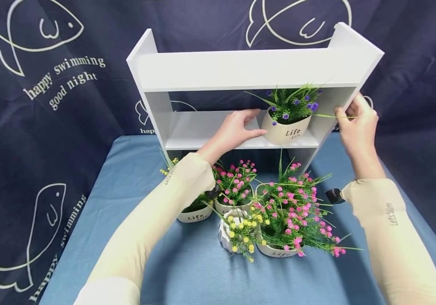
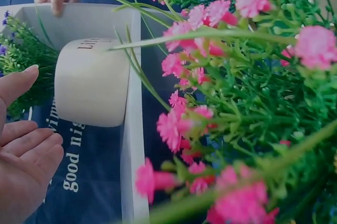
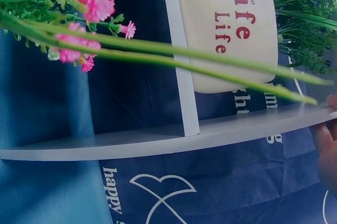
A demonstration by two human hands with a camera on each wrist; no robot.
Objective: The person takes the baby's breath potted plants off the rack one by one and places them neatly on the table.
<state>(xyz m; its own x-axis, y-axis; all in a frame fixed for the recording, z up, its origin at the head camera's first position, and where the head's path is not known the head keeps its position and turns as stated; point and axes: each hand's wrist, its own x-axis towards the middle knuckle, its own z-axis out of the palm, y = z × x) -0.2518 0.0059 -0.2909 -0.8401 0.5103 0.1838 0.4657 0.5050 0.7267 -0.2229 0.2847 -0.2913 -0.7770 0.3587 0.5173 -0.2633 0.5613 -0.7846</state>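
A cream oval flowerpot (image 1: 287, 129) marked "Life", with purple flowers (image 1: 296, 103) and green leaves, stands on the middle board at the right end of a white shelf (image 1: 241, 70). My left hand (image 1: 237, 129) is just left of this pot, thumb and fingers spread apart. The left wrist view shows a gap between the left hand (image 2: 26, 155) and the pot (image 2: 92, 84). My right hand (image 1: 360, 125) grips the shelf's right side panel at its front edge. Only part of the right hand (image 3: 327, 150) shows in the right wrist view.
In front of the shelf, pots of pink flowers (image 1: 290, 207) and yellow flowers (image 1: 242, 231) crowd the blue tablecloth (image 1: 202, 275). Another "Life" pot (image 1: 195, 215) stands partly behind my left sleeve. Long leaves reach outward. A dark blue curtain (image 1: 50, 161) hangs behind.
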